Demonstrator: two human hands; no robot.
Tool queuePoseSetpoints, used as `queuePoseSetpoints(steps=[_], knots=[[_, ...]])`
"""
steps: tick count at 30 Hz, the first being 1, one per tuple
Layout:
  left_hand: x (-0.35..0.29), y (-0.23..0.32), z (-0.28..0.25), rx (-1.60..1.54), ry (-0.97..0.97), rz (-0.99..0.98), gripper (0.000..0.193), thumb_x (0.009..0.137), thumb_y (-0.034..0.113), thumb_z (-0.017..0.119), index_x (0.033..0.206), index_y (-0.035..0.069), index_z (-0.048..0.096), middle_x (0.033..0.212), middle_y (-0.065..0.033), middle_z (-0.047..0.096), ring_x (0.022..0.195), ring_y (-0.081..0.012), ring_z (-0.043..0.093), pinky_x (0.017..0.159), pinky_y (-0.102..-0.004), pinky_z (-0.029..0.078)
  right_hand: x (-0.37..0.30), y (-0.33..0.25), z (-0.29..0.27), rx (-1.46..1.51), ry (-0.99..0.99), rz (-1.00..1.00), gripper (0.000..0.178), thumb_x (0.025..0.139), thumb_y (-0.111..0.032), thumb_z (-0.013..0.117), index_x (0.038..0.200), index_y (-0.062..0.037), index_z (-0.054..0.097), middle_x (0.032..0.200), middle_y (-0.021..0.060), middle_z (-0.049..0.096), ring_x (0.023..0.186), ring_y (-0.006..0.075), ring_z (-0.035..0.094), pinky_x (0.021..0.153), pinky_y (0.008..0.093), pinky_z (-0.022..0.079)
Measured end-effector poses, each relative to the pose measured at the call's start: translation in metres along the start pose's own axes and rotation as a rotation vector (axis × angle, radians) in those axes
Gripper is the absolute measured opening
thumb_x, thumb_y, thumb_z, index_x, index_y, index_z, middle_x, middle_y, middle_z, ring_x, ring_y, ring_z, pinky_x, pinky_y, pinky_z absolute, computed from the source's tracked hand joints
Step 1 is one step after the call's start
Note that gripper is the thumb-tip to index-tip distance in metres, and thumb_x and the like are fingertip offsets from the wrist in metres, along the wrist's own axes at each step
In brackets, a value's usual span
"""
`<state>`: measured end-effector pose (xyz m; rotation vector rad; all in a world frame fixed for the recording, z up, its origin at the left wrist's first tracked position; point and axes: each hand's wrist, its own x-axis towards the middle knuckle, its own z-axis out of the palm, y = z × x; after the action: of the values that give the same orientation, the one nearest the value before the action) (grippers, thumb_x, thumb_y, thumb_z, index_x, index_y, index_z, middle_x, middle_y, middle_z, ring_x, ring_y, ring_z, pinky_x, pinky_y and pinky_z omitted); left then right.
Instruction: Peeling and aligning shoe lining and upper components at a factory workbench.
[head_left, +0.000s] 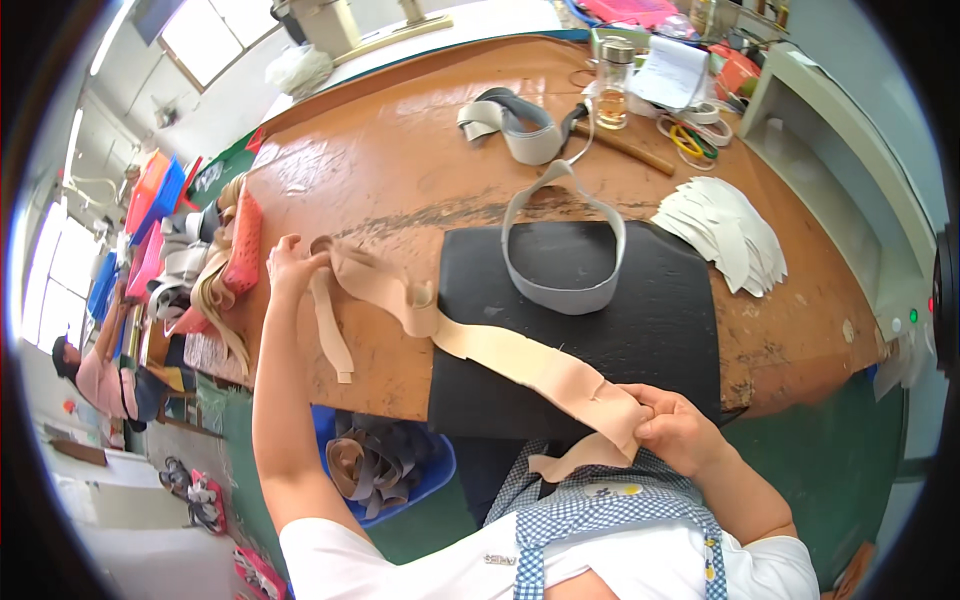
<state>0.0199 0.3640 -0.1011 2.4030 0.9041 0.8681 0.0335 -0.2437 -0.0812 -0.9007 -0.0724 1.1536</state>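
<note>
A long beige fabric strip (540,370) runs across the table, curled and twisted toward its left end. My right hand (678,430) is closed on its near right part, thumb on top, and a short tail folds back below. At the curled far end my left hand (291,264) has its fingers pinched on the beige material; a narrower beige end (333,335) hangs beside it. Under the strip's right half lies a black mat (650,345). A grey band loop (568,298) stands on edge on the mat, beyond the strip.
White cut pieces (725,232) lie fanned at the right, near a grey machine frame (850,150). Farther back are a grey-white strip coil (533,146), a wooden-handled hammer (630,150) and a glass bottle (613,90). A red basket (246,240) stands left; a blue tub (430,480) sits below.
</note>
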Motion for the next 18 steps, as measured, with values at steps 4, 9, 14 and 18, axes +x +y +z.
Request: queuePoseSetpoints(steps=[4, 9, 14, 18], knots=[[-0.090, 0.164, -0.007, -0.192, -0.723, 0.091, 0.018, 0.087, 0.020, 0.072, 0.087, 0.002, 0.074, 0.078, -0.0048, 0.070, 0.072, -0.0164, 0.066, 0.069, -0.0313, 0.053, -0.009, 0.006, -0.003, 0.085, 0.048, -0.099, 0.063, 0.084, -0.003, 0.060, 0.144, 0.0050, 0.043, 0.131, 0.0136, 0.061, 0.119, 0.0210, 0.060, 0.107, 0.0368, 0.043], [-0.257, 0.244, -0.016, -0.519, -1.462, 0.143, 0.030, 0.095, 0.026, 0.070, 0.109, 0.000, 0.069, 0.093, -0.0075, 0.073, 0.086, -0.0118, 0.067, 0.078, -0.0292, 0.054, -0.005, 0.006, 0.004, -0.065, -0.037, -0.069, 0.063, 0.084, -0.002, 0.057, 0.144, 0.0048, 0.041, 0.130, 0.0150, 0.062, 0.117, 0.0226, 0.063, 0.107, 0.0360, 0.043], [-0.288, 0.259, 0.010, -0.953, -1.083, -0.170, 0.035, 0.094, 0.011, 0.069, 0.124, -0.006, 0.059, 0.110, -0.0074, 0.069, 0.098, -0.0117, 0.065, 0.085, -0.0277, 0.054, 0.014, -0.006, -0.002, -0.239, -0.056, -0.068, 0.047, 0.098, -0.026, 0.061, 0.134, 0.0028, 0.049, 0.121, 0.0103, 0.063, 0.108, 0.0159, 0.063, 0.099, 0.0326, 0.047], [-0.286, 0.275, 0.005, -0.908, -1.067, -0.132, 0.033, 0.091, 0.007, 0.071, 0.119, -0.007, 0.062, 0.109, -0.0081, 0.070, 0.100, -0.0124, 0.066, 0.086, -0.0286, 0.055, 0.026, -0.012, -0.005, -0.446, 0.081, -0.194, 0.027, 0.102, -0.025, 0.061, 0.112, 0.0000, 0.063, 0.101, 0.0024, 0.066, 0.090, 0.0086, 0.061, 0.086, 0.0268, 0.049]])
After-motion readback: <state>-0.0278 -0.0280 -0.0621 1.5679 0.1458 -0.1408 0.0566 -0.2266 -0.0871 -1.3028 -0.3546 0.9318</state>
